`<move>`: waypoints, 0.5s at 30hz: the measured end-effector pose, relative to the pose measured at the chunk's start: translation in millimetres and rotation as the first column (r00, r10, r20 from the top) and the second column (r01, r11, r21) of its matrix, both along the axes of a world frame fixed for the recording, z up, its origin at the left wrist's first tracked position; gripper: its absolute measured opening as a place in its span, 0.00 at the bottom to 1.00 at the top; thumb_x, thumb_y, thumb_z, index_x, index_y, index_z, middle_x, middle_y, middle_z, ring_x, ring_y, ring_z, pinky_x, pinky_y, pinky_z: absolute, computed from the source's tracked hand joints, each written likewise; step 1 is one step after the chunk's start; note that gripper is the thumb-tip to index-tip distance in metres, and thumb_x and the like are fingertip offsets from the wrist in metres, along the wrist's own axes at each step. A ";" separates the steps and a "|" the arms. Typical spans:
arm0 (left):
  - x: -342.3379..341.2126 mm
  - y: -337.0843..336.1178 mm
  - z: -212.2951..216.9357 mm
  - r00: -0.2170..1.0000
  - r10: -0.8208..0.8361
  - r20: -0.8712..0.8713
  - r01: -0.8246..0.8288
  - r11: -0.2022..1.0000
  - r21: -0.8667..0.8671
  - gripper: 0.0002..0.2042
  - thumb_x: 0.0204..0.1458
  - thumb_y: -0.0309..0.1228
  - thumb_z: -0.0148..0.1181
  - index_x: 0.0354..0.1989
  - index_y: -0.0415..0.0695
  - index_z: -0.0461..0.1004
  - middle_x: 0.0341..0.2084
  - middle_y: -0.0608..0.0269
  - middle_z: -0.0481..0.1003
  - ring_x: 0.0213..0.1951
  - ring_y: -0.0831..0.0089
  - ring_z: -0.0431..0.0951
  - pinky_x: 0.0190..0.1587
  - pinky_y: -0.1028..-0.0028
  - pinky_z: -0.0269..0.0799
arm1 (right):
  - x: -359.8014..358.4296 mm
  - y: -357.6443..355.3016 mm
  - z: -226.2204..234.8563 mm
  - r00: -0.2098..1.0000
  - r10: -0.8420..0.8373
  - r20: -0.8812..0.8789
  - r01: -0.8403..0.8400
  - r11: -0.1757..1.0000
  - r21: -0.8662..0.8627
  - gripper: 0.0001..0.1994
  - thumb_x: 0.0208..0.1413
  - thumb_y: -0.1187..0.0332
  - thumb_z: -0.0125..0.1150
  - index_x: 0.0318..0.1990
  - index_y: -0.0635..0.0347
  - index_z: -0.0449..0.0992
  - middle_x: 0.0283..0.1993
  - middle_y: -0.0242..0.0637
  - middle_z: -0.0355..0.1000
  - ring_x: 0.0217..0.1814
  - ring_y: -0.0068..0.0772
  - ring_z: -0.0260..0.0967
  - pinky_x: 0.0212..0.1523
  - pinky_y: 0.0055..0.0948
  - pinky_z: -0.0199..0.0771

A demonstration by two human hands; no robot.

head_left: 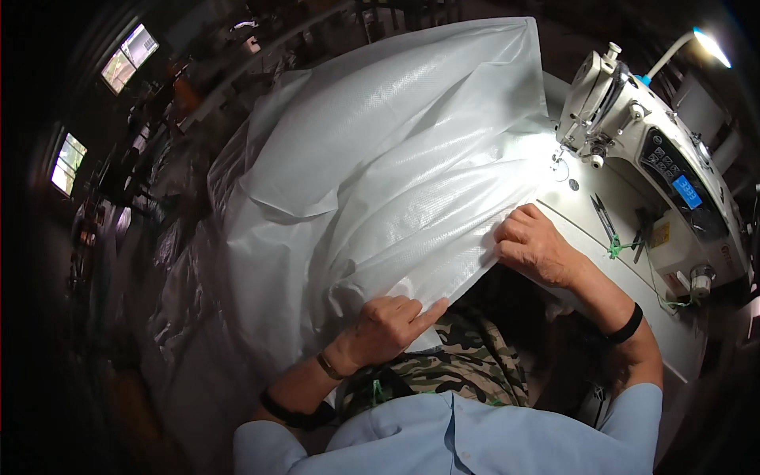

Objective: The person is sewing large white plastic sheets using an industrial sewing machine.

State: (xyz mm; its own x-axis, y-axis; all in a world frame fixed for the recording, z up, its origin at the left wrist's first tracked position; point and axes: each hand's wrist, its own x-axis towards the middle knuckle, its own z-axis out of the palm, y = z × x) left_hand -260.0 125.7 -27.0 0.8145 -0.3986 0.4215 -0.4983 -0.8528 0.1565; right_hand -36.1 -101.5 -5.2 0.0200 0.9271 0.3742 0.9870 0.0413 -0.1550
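Observation:
A large sheet of white woven plastic fabric [380, 150] spreads in loose folds across the sewing table and down over my lap. Its near edge runs slantwise between my hands. My left hand [385, 328] is closed on the fabric near my lap, with the index finger stretched along the edge. Farther right, my right hand [534, 245] pinches the same edge, fingers curled over it, beside the table's front. The fabric's right side reaches under the needle area of a white sewing machine [633, 119], where a bright light hides detail.
On the white tabletop [574, 214] lie dark tweezers [603, 215] and green thread [616, 247], near the machine's base. A small lamp [712, 47] shines above the machine. Crumpled clear plastic [174, 277] lies to the left in dim light. Two windows stand at the far left.

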 end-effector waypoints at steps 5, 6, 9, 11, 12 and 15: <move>4.2 -2.9 14.4 0.993 0.029 -0.113 -0.030 0.999 -0.013 0.21 0.46 0.28 0.64 0.52 0.46 0.78 0.18 0.65 0.64 0.17 0.69 0.67 0.21 0.70 0.64 | 2.4 3.5 -0.9 0.999 0.031 -0.007 -0.031 0.999 0.006 0.07 0.47 0.68 0.65 0.29 0.54 0.72 0.37 0.30 0.69 0.41 0.32 0.66 0.44 0.33 0.64; 7.7 -4.2 19.6 0.986 0.030 -0.165 -0.045 0.995 -0.088 0.20 0.48 0.32 0.64 0.52 0.45 0.78 0.18 0.65 0.65 0.18 0.68 0.69 0.22 0.70 0.65 | 2.9 3.1 -1.2 0.999 0.031 -0.013 -0.031 1.000 0.007 0.07 0.46 0.68 0.65 0.29 0.55 0.72 0.37 0.30 0.69 0.40 0.32 0.66 0.43 0.33 0.64; 18.1 -10.1 29.8 0.960 0.038 -0.278 -0.092 0.979 -0.184 0.19 0.52 0.39 0.65 0.49 0.44 0.78 0.22 0.64 0.68 0.22 0.65 0.74 0.25 0.70 0.69 | 3.9 2.9 -2.3 0.999 0.039 -0.028 -0.039 0.999 0.009 0.07 0.46 0.68 0.65 0.29 0.55 0.72 0.36 0.29 0.69 0.40 0.32 0.66 0.42 0.32 0.65; 30.3 -24.0 29.5 0.965 0.110 -0.237 -0.140 0.984 -0.111 0.15 0.53 0.36 0.64 0.47 0.43 0.77 0.26 0.62 0.69 0.24 0.65 0.76 0.27 0.70 0.71 | 3.6 3.2 -2.3 0.998 0.053 -0.035 -0.053 0.999 0.010 0.06 0.45 0.68 0.65 0.28 0.55 0.72 0.36 0.29 0.70 0.40 0.32 0.66 0.41 0.32 0.65; 38.1 -30.3 25.8 0.974 0.096 -0.206 -0.129 0.980 -0.152 0.11 0.52 0.33 0.65 0.40 0.42 0.74 0.29 0.61 0.68 0.27 0.66 0.75 0.28 0.70 0.71 | 3.6 3.2 -1.7 0.998 0.050 -0.035 -0.050 0.999 0.018 0.07 0.45 0.69 0.65 0.28 0.55 0.72 0.35 0.29 0.69 0.39 0.32 0.66 0.41 0.32 0.65; 49.3 -40.6 20.6 0.972 0.164 -0.170 -0.168 0.986 -0.008 0.10 0.49 0.29 0.65 0.35 0.41 0.71 0.27 0.60 0.66 0.30 0.66 0.73 0.30 0.70 0.71 | 3.9 4.1 -3.8 0.998 0.053 -0.044 -0.052 0.998 0.034 0.07 0.43 0.69 0.65 0.28 0.55 0.71 0.34 0.30 0.68 0.38 0.33 0.66 0.41 0.32 0.65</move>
State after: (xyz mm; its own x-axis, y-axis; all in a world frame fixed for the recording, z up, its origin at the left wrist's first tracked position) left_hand -210.7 85.1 -6.5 0.9283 -0.2443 0.2802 -0.3154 -0.9166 0.2457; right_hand -32.2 -97.4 -9.0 -0.0108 0.9145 0.4044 0.9755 0.0986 -0.1967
